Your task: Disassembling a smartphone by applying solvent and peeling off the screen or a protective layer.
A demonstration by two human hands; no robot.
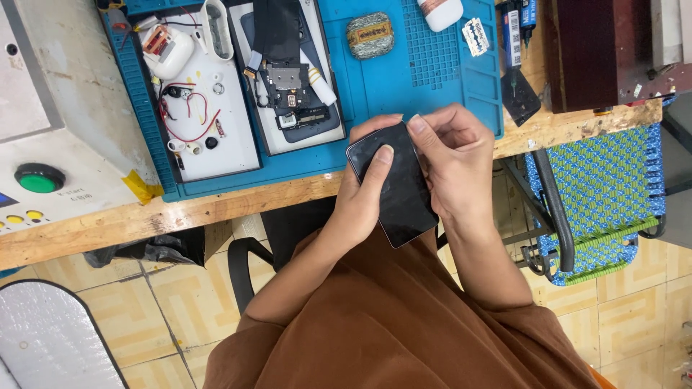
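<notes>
Both hands clasp a black phone (398, 184) held off the surface's edge: left hand (360, 198) cradles beneath, right hand (450, 162) pinches its top corner; long axis runs diagonally.

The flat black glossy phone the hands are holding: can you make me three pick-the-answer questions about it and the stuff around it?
1. Where is the flat black glossy phone?
A. on the blue rubber work mat
B. held over the wooden bench's edge
C. on the floor

2. What colour is the round button on the grey machine?
A. green
B. red
C. white

3. How is the phone held?
A. by the left hand and the right hand
B. by one hand
C. by no hand

Answers: 1 B, it is off the mat; 2 A, plainly green; 3 A, fingers of both touch it.
</notes>
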